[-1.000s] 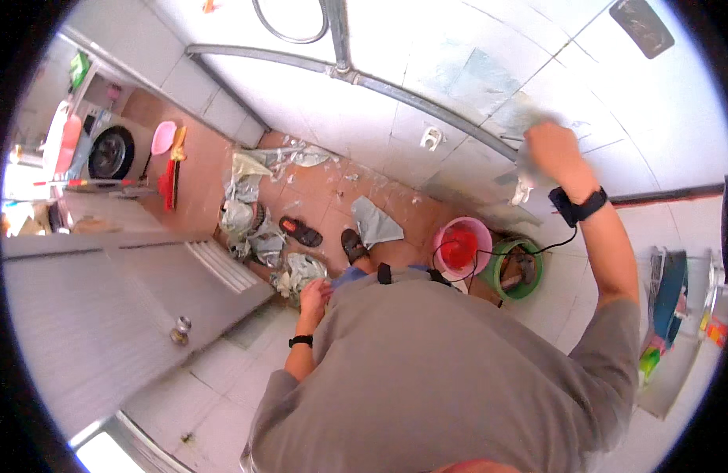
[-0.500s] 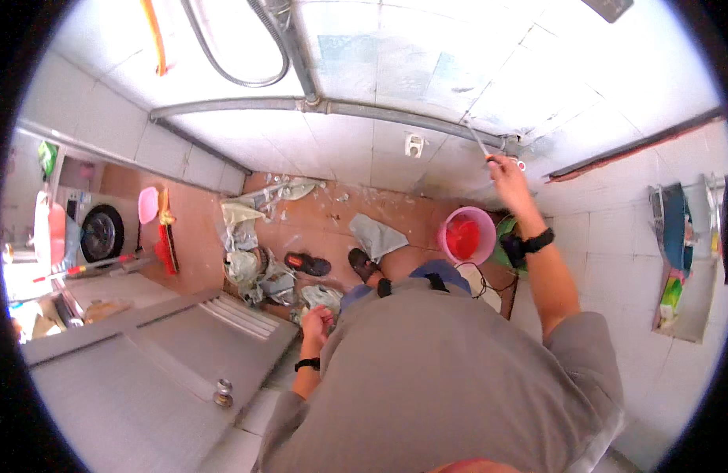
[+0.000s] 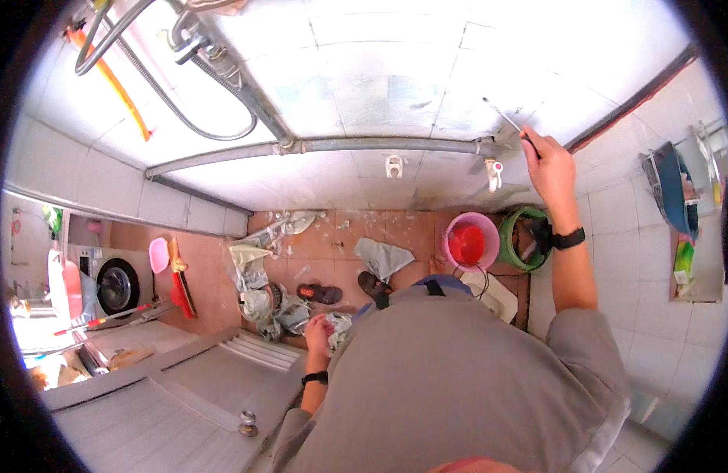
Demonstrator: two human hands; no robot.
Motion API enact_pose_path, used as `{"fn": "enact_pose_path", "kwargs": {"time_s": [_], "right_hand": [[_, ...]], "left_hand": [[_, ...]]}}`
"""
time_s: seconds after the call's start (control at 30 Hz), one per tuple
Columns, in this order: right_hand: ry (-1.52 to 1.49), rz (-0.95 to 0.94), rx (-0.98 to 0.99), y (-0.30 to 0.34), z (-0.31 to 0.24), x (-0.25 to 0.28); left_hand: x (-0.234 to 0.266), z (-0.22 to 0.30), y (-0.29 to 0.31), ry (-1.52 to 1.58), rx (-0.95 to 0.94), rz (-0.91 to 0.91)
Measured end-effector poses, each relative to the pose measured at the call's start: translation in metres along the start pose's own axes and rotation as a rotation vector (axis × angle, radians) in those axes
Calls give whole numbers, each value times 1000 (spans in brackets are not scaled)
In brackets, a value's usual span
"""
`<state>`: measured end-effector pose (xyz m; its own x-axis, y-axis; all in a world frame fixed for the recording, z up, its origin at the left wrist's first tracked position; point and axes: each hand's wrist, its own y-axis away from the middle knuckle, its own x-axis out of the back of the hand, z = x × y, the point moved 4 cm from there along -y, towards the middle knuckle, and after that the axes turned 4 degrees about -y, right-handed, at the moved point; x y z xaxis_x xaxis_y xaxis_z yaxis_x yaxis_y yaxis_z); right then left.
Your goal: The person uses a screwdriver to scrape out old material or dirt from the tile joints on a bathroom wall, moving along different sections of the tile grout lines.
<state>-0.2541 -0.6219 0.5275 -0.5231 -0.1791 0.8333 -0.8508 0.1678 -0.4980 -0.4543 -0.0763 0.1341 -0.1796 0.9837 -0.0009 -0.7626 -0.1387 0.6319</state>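
My right hand (image 3: 550, 167) is raised at the tiled wall on the right, closed around the dark handle of a screwdriver (image 3: 503, 117). Its thin metal shaft points up and left, above the end of a grey pipe (image 3: 395, 145). Whether the tip touches the tiles, I cannot tell. Just below and left of this hand, a white tap (image 3: 494, 174) juts from the pipe's end. My left hand (image 3: 319, 334) hangs low beside my body, fingers loosely curled, with nothing visible in it. Crumpled pale plastic sheeting (image 3: 339, 329) lies behind it on the floor.
A pink bucket (image 3: 446, 246) with a red basin inside stands beside a green bucket (image 3: 507, 254). More sheeting (image 3: 252, 268) and a dark slipper (image 3: 320, 294) lie on the reddish floor. A grey door (image 3: 175, 418) stands at lower left. A shelf (image 3: 699, 296) is on the right wall.
The view has shifted, showing more of the upper wall hoses. My right hand has moved up and right with the screwdriver, uncovering the tap. My left hand stays low, fingers still curled.
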Motion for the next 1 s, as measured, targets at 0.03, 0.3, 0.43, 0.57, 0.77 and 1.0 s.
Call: {"fn": "enact_pose_path", "kwargs": {"time_s": [0.03,0.3,0.43,0.57,0.77,1.0], "right_hand": [[4,-4,52,-7,-8,-6],[260,120,310,-31,-52,25],[372,-43,517,-46,-64,10],[409,-205,527,-59,-74,28],[497,-171,630,-63,-81,22],[550,-224,615,-65,-97,30]], "left_hand": [[-16,6,6,46,116,-48],[-81,25,14,47,77,-30],[-93,23,30,-9,127,-2],[-88,3,39,55,182,70],[-79,-49,39,172,210,85],[-82,-62,29,93,173,137]]}}
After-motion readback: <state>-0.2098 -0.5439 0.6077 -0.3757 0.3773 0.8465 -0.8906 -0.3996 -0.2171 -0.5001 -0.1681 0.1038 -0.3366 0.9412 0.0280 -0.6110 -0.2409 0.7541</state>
